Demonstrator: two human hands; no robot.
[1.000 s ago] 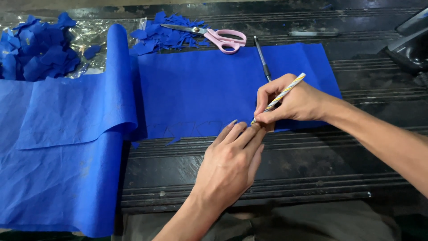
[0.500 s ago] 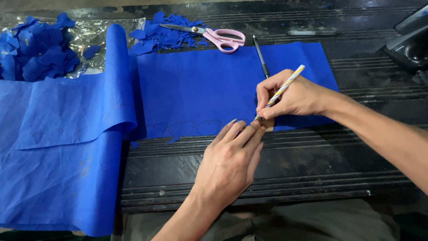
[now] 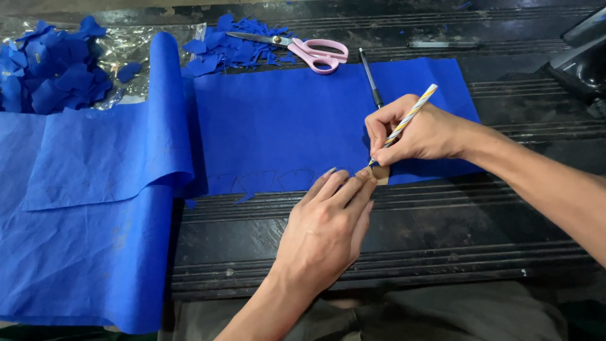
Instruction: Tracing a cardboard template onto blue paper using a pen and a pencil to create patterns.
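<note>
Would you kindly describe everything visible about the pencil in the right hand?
The pencil is slim, striped pale yellow and blue-grey, probably wood. The right hand pinches it low on the shaft, tilted with its upper end pointing up and to the right. Its tip meets the edge of a small tan template, which the left hand presses onto the blue fabric.

Both hands, the left hand (image 3: pixel 325 230) and the right hand (image 3: pixel 416 134), are bare, no gloves, rings or watch. Forearms are uncovered, no sleeves showing. Below the counter (image 3: pixel 404 252) edge, grey-olive trousers cover the lap.
</note>
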